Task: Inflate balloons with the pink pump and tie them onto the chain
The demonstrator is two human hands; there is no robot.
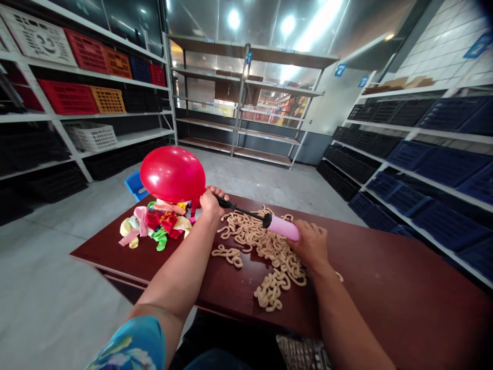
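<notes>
Two grips share one hand pump (282,226), its length slanting above the tabletop (373,288). The left grip (212,202) is wrapped around its black end, next to the neck of an inflated red balloon (172,173), probably to keep the rubber seated so air does not slip out; the fingers hide the exact joint. The right grip (311,243) is clasped around the far end of the pink barrel, presumably so it can slide along the exposed black rod (247,211). The balloon sits out to the left, above a heap of limp balloons (159,221), likely leaving room for the stroke. Tan, curled strands (265,239) lie beneath the pump. The left forearm reaches forward from a blue patterned sleeve (133,344), nearly straight; the right slants up and leftward, back of the wrist uppermost.
</notes>
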